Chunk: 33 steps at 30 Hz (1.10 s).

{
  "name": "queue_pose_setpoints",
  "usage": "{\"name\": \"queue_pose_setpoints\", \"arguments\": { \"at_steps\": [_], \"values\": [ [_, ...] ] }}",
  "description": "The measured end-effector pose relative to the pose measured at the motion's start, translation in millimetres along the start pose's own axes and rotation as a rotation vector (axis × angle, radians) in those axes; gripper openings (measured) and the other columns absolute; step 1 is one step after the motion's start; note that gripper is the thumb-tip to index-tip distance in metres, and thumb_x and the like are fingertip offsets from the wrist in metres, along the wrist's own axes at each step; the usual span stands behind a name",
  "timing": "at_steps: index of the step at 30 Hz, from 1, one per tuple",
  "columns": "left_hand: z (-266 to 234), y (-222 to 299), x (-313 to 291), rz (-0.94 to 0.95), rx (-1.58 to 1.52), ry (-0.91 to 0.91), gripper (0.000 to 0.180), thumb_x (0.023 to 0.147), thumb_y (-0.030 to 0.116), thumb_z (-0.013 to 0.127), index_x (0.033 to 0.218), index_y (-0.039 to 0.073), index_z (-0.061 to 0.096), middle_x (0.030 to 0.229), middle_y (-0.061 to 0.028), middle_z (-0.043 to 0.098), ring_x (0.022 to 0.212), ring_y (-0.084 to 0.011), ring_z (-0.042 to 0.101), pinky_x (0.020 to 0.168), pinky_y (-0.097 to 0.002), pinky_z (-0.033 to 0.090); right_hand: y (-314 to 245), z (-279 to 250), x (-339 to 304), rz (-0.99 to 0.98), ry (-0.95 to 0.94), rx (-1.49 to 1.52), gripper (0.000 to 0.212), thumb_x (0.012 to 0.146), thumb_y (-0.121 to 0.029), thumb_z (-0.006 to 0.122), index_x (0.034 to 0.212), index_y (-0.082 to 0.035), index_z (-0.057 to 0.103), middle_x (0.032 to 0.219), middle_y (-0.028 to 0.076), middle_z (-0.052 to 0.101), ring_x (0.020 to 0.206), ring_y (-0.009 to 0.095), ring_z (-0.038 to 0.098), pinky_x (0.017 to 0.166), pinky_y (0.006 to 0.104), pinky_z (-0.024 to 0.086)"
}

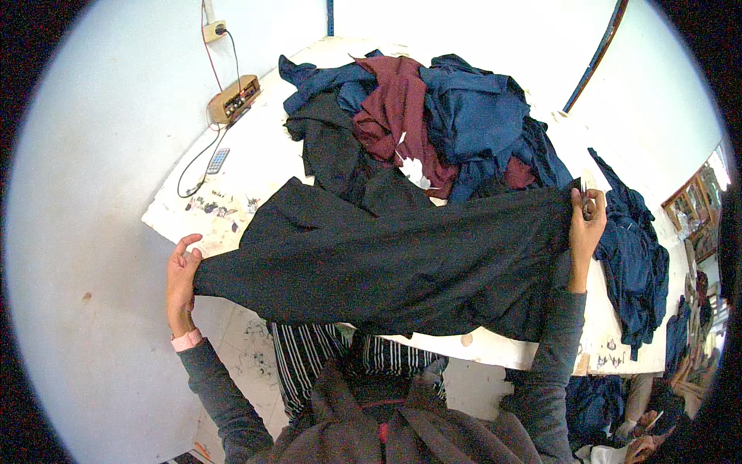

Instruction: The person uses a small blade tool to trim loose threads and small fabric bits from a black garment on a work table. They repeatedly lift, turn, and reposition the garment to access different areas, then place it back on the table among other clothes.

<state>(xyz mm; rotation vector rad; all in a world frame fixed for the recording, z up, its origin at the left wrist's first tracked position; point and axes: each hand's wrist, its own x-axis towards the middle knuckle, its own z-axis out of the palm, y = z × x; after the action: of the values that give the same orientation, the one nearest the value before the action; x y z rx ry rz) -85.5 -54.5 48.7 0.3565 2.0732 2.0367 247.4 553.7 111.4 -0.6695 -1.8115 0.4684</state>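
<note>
A black cloth garment [402,263] is stretched sideways between my hands, over the near edge of the table. My left hand [182,277] pinches its narrow left end, with the index finger raised and bent. My right hand [588,220] is closed on the upper right corner of the cloth. A slim, shiny tip shows between the right fingers, from a small tool too hidden to name. The far side of the black garment touches a heap of dark clothes.
The white table [182,209] bears blue garments [471,108], a maroon garment [398,93] and white scraps [415,170]. More navy garments [634,255] lie at the right. A brown radio-like box [233,99] with cords and a remote control [218,160] are far left. Another person's hands [641,441] show lower right.
</note>
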Motion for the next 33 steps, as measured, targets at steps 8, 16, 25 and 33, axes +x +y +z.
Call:
{"name": "queue_pose_setpoints", "arguments": {
  "at_steps": [8,16,25,33],
  "values": [
    [-14.9,5.2,2.4,0.168,0.475,-0.098,0.028,0.081,-0.002,0.075,0.107,0.001,0.065,0.097,-0.0042,0.068,0.096,-0.0146,0.063,0.088,-0.0293,0.048,28.0,-12.2,8.4,0.164,-0.166,0.358,0.033,0.088,-0.009,0.079,0.118,0.001,0.068,0.105,0.006,0.073,0.094,0.013,0.066,0.089,0.0258,0.050],
    [-12.0,-14.1,5.5,0.911,0.707,0.656,0.023,0.073,-0.016,0.055,0.073,0.004,0.044,0.074,-0.0038,0.040,0.070,-0.0144,0.041,0.062,-0.0281,0.034,30.7,-31.2,-10.5,-0.073,-0.273,0.334,0.023,0.086,0.017,0.056,0.101,0.001,0.061,0.108,0.015,0.071,0.104,0.020,0.067,0.092,0.0301,0.053],
    [41.9,22.9,-27.3,0.285,-0.101,0.030,0.031,0.081,-0.006,0.073,0.109,0.004,0.064,0.083,-0.0022,0.068,0.074,-0.0101,0.064,0.071,-0.0241,0.053,82.1,-66.0,77.5,0.009,0.275,-0.440,0.032,0.087,-0.008,0.074,0.116,0.001,0.064,0.105,0.015,0.072,0.094,0.025,0.069,0.087,0.0361,0.053],
    [175.8,53.2,-95.2,0.045,-0.296,-0.152,0.045,0.083,-0.006,0.078,0.121,0.002,0.055,0.087,-0.0033,0.070,0.076,-0.0069,0.065,0.070,-0.0203,0.052,-170.5,37.2,-71.9,0.137,-0.615,0.321,0.034,0.081,-0.014,0.080,0.111,-0.006,0.063,0.100,0.004,0.065,0.096,0.014,0.061,0.083,0.0297,0.049]
  ]
}}
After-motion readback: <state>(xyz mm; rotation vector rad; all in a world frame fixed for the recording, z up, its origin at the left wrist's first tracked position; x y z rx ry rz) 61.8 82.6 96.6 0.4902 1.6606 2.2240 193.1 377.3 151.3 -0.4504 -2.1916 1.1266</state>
